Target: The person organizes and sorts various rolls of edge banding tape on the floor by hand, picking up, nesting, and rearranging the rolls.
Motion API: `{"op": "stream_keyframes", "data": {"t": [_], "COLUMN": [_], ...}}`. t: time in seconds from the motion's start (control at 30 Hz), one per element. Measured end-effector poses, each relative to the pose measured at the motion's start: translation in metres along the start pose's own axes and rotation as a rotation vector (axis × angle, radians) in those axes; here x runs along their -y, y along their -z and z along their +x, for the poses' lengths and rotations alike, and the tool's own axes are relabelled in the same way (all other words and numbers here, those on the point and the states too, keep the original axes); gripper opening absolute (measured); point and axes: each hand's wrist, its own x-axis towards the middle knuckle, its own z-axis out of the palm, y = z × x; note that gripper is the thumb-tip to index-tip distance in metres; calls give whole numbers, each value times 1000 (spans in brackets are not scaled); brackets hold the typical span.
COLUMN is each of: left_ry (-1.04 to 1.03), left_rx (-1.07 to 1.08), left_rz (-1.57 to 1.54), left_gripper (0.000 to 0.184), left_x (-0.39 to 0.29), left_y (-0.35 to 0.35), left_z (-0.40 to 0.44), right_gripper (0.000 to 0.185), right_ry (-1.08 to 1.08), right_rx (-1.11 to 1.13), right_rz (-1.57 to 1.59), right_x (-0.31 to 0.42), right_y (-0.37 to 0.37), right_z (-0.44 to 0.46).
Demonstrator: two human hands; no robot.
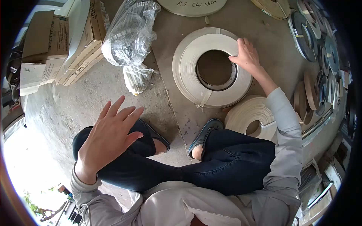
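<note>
A large white coil of banding (186,64) lies flat on the concrete floor, with a strip of tape across its near side and another at its far edge. On the coil's right side rests my right hand (247,56), thumb on the top face near the hole and fingers over the outer rim. My left hand (111,133) is raised above my left knee, fingers spread and nothing in it. A second cream coil (241,115) lies on the floor beside my right knee, partly under the forearm.
Cardboard boxes (81,49) stand at the left. Clear plastic wrap around a reel (132,34) and a small bag (137,79) lie left of the coil. Another labelled coil (192,7) is at the far edge. Several coils (301,35) stand along the right.
</note>
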Motion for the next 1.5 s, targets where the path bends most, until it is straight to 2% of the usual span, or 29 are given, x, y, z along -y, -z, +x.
{"op": "stream_keyframes", "data": {"t": [0.1, 0.23, 0.3, 0.37, 0.4, 0.5, 0.53, 0.6, 0.63, 0.73, 0.77, 0.8, 0.87, 0.93, 1.0, 1.03, 1.13, 1.27, 1.4, 1.5], "left_ry": [-46, -54, -51, -41, -59, -279, -292, -356, -379, -275, -230, -227, -181, -140, -160, -172, -162, -149, -145, -93], "left_rx": [-3, -86, -163, -308, -309, -437, -438, -161, -20, -98, -141, -150, -251, -334, -250, -204, -183, -171, -207, -244], "left_rz": [38, 35, -9, -103, -102, -83, -81, -179, -227, -306, -341, -332, -278, -235, -245, -256, -239, -206, -219, -243], "left_gripper": [54, 61, 65, 73, 73, 84, 84, 91, 94, 98, 100, 100, 98, 98, 97, 97, 95, 93, 89, 87], "left_x": [2, 4, 5, 4, 1, -9, -13, -20, -21, -22, -21, -19, -12, -5, -6, -7, -9, -7, -11, -8], "left_y": [-2, 0, 1, 1, 3, 5, 5, -1, -3, -10, -12, -13, -15, -13, -16, -17, -14, -9, -2, 7], "left_z": [6, 19, 27, 37, 43, 54, 56, 57, 58, 64, 67, 69, 73, 75, 72, 73, 76, 73, 64, 43], "right_gripper": [54, 53, 56, 57, 52, 38, 38, 32, 32, 41, 46, 52, 61, 62, 61, 61, 54, 48, 47, 56], "right_ry": [12, 41, 168, 292, 430, 728, 718, 861, 860, 795, 722, 647, 317, 115, -29, -10, 20, 161, 116, 66], "right_rx": [-31, -144, -254, -249, -337, -492, -493, -458, -460, -340, -253, -167, 80, 75, 145, 133, 0, -181, -255, -240], "right_rz": [-25, 200, 247, 212, 197, 38, 30, 182, 185, 252, 360, 465, 571, 651, 643, 637, 172, 254, 292, 157], "right_x": [9, 24, 44, 73, 88, 134, 140, 148, 147, 133, 121, 107, 79, 47, 15, 3, -19, -18, 5, 37], "right_y": [17, 38, 63, 89, 93, 96, 98, 101, 100, 100, 95, 88, 84, 60, 40, 26, -4, 9, 5, 1], "right_z": [-10, -25, -41, -66, -80, -118, -126, -133, -131, -117, -105, -91, -75, -59, -42, -36, -17, 31, 103, 147]}}
